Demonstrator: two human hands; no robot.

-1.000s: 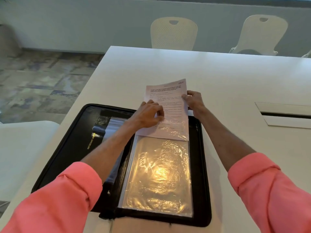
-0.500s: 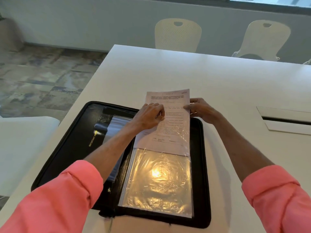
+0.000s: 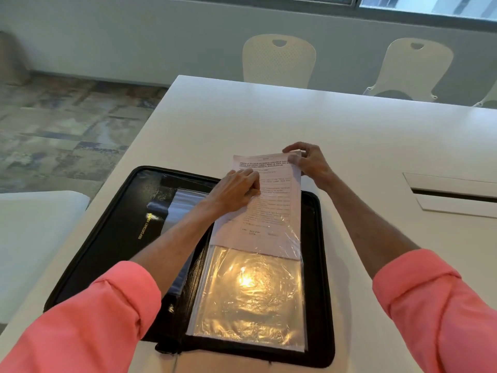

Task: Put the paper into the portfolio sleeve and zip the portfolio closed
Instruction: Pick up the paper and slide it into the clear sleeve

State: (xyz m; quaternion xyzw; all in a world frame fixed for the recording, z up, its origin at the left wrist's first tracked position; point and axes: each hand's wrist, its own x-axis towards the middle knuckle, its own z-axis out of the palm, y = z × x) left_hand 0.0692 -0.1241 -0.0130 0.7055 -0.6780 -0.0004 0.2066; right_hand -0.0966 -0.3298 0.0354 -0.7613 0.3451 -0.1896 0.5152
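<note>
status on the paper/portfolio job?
Done: black zip portfolio lies open. In hand: printed white paper about halfway into the clear plastic sleeve; left hand presses it, right hand pinches its top corner. Left: seat paper fully, zip closed.

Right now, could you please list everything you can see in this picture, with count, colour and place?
table: one, white, fills the middle and right.
portfolio: one, black, lying open on the table's near edge.
sleeve: one, clear, glaring, on the portfolio's right half.
paper: one, white with print, lower part inside the sleeve, top sticking out past the portfolio.
chairs: two in full view, cream, beyond the table's far side.
floor: patterned grey-brown, at left.
left hand: pressing on the paper's left side.
right hand: pinching the paper's top right corner.
sleeves: two, pink, pushed up the forearms.
</note>
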